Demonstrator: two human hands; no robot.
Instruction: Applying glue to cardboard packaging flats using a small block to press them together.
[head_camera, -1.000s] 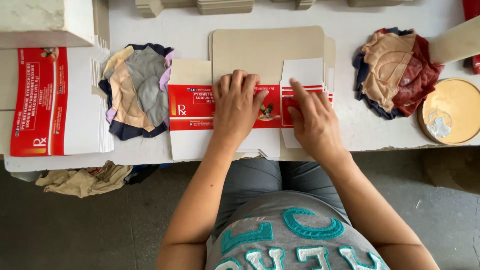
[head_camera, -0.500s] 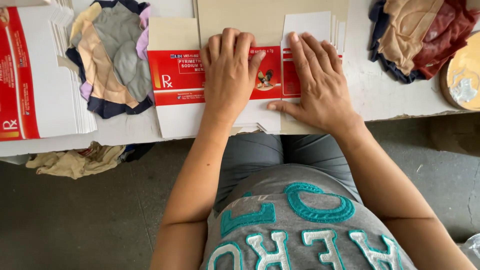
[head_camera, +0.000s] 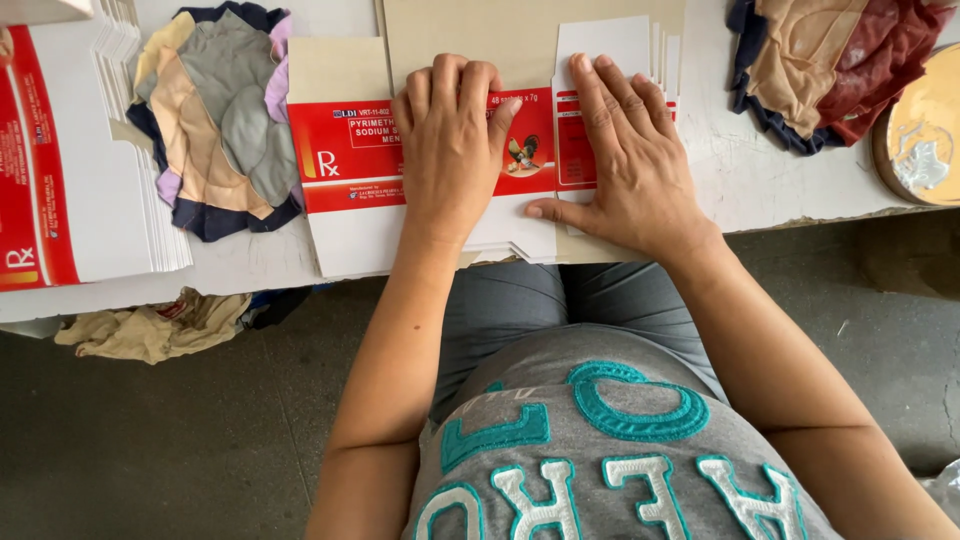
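Both hands lay flat on a red and white carton blank (head_camera: 350, 150) that rested on the desk (head_camera: 760, 170), near its front edge and straight ahead of the person. The left hand (head_camera: 450, 140) pressed palm down on the red band of the blank, fingers together and pointing away from the body. Its grip was not closed on anything; it only bore down. The right hand (head_camera: 630, 150) lay just right of it, fingers spread over a white flap (head_camera: 605, 45) and a red panel, thumb stretched left along the blank's lower edge. That grip was open too, flat on the card.

Under the blank sat more flat blanks, their edges stepped out to the right of it and below it. A brown sheet (head_camera: 470, 30) lay behind the blank, farther from the body. Left of the blank was a heap of cloth scraps (head_camera: 215, 110), and farther left a stack of cartons (head_camera: 90, 150). Right of the blank lay a second cloth heap (head_camera: 830, 60), and beyond it a round tin (head_camera: 925, 130) at the desk's right end. A crumpled rag (head_camera: 150, 325) lay on the floor below the desk, left of the blank.

The step in hand looked like pressing a fold or flattening the blank. A next move would likely call for one hand to pin the card while the other lifted a flap along its crease, keeping the edges square.
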